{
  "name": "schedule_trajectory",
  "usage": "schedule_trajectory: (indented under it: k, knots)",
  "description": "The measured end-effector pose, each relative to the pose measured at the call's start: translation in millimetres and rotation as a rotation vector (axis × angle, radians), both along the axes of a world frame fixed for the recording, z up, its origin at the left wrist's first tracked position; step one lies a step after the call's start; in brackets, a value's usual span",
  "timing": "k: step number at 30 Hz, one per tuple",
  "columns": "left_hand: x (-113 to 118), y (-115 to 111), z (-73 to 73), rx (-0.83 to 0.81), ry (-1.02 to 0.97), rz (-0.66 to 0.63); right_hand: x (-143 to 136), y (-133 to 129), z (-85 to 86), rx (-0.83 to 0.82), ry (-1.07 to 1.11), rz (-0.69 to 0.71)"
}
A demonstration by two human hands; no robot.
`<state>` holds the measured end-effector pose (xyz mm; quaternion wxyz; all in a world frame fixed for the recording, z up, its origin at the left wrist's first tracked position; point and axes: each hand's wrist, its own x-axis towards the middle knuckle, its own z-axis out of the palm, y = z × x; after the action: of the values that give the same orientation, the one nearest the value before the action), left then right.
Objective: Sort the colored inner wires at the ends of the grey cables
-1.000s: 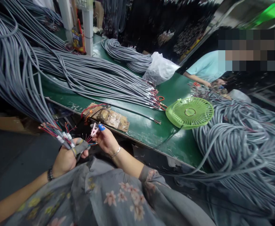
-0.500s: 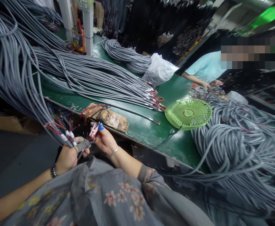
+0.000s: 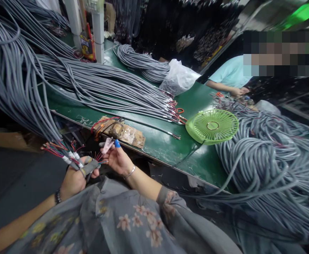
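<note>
In the head view, the left hand (image 3: 73, 180) has its fingers clamped on white-banded grey cables (image 3: 74, 161), whose coloured ends splay up and leftward from that grip; a grey wrap (image 3: 91, 165) covers one digit; thin coloured wires (image 3: 98, 158) fan out just beyond it, toward the right fingers; the right hand (image 3: 119, 160), a blue cover (image 3: 117, 143) on its thumb tip, has its fingers curled beside those wires; a pale pink clip-like piece (image 3: 107, 145) sits at these fingertips, though I cannot tell whether they pinch it or any wire; just beyond the right fingers, a brown block (image 3: 129, 135) lies at the edge of a green table (image 3: 159, 150); farther past them lies a row of long cables (image 3: 104, 83); well to the fingers' right are a green fan (image 3: 212, 125) and a looped cable heap (image 3: 265, 162); far beyond, a co-worker's hands (image 3: 239, 91) meet.
</note>
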<state>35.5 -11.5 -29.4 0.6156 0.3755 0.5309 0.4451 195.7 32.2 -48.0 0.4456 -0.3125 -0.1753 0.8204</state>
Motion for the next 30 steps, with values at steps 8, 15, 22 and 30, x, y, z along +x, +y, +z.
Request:
schedule_trajectory:
  k: [8, 15, 22, 30]
  knots:
    - [-3.7, 3.2, -0.4, 0.144, 0.205, -0.154, 5.4, -17.8, 8.1, 0.201, -0.320, 0.137]
    - [-6.5, 11.3, 21.0, 0.089, 0.241, -0.407, 9.5, -16.6, 10.7, 0.260, -0.404, 0.172]
    - [-7.1, 11.0, 22.6, 0.022, 0.192, -0.412, 5.0, -21.3, 12.2, 0.249, -0.444, 0.128]
    - [-4.8, 4.5, 3.6, 0.056, 0.112, -0.180, -1.3, -24.2, 10.7, 0.222, -0.426, 0.037]
